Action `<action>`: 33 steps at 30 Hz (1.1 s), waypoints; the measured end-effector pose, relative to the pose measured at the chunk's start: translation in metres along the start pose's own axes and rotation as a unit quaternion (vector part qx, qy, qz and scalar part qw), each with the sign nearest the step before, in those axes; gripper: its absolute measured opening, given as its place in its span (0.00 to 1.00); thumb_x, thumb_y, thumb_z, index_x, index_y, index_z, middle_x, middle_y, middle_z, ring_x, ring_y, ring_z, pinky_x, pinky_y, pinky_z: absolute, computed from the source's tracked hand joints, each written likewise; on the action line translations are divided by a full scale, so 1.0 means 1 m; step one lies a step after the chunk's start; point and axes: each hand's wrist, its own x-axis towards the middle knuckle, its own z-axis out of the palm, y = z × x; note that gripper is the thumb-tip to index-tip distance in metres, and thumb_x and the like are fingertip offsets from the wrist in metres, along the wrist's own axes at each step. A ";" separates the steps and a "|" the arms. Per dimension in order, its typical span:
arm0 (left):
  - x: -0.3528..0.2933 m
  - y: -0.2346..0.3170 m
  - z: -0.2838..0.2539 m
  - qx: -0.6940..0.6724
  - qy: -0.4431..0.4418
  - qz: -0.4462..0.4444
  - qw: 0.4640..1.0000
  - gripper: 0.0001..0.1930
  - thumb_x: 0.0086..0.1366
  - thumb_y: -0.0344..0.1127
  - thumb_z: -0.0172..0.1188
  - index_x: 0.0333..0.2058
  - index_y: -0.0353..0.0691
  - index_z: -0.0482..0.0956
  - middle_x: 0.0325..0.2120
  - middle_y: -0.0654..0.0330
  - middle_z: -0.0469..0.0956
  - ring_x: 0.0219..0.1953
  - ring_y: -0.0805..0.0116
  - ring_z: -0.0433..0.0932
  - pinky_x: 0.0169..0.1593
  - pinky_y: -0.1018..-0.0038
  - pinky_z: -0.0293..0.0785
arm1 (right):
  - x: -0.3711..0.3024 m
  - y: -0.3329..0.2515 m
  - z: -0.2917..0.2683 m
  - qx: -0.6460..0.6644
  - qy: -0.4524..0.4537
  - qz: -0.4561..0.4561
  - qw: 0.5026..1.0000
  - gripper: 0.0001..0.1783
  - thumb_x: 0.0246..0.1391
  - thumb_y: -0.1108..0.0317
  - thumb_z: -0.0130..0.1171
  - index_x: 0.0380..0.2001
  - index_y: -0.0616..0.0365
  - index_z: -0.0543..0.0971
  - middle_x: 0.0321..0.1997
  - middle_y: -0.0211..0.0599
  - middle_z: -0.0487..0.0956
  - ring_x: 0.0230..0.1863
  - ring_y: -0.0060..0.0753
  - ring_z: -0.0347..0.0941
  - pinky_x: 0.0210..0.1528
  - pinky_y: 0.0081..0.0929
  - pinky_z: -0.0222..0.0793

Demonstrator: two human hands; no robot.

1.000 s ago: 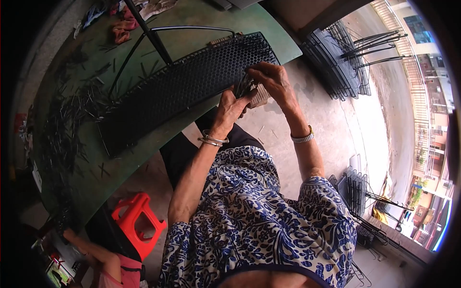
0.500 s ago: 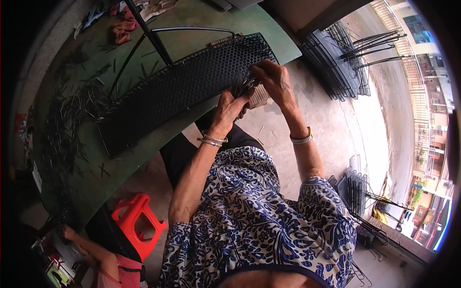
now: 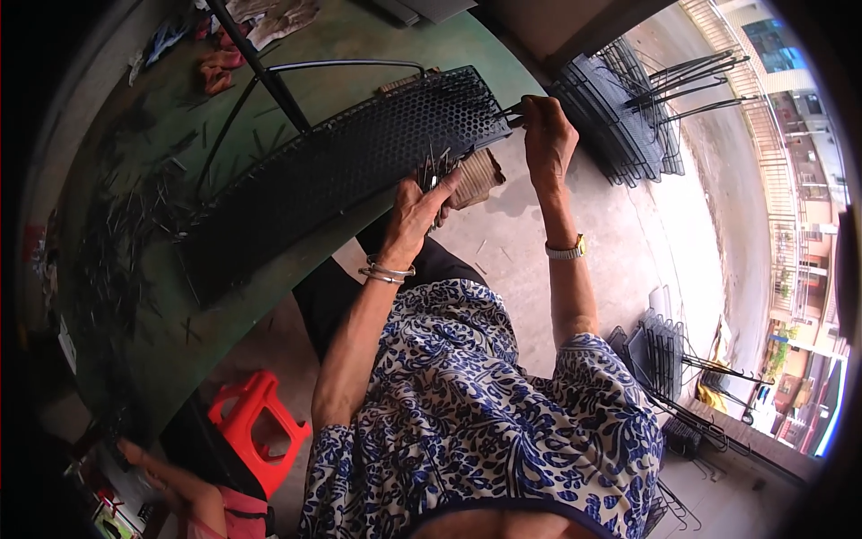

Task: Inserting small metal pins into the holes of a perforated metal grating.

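A long black perforated mesh panel (image 3: 350, 157) lies slantwise on the green table (image 3: 431, 40), its right end reaching past the table's curved edge. My left hand (image 3: 411, 220) is closed round a bunch of thin dark strips (image 3: 435, 169), just below the panel's near edge. Off the panel's right end, my right hand (image 3: 550, 144) pinches a thin dark strip (image 3: 514, 110) that points at the panel's end edge. I cannot tell whether the strip touches it.
Loose dark strips (image 3: 121, 242) litter the table's left. A black metal frame (image 3: 278, 90) rises behind the panel; cardboard (image 3: 479, 178) shows beneath it. Black racks (image 3: 603, 117) are stacked at right. A red stool (image 3: 260, 431) stands lower left, near another person's arm (image 3: 184, 485).
My right hand has moved right, away from my left hand and the bunch, with a strip in its fingers. My left hand has shifted slightly down and left.
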 end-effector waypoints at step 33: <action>-0.020 0.019 0.014 -0.012 -0.036 -0.002 0.999 0.21 0.59 0.55 0.64 0.21 0.44 0.71 0.15 0.70 0.70 0.15 0.82 0.67 0.19 0.84 0.61 | -0.001 0.038 0.009 -0.081 -0.027 -0.072 0.994 0.04 0.57 0.74 0.54 0.34 0.62 0.78 0.26 0.42 0.81 0.25 0.32 0.79 0.28 0.25 0.72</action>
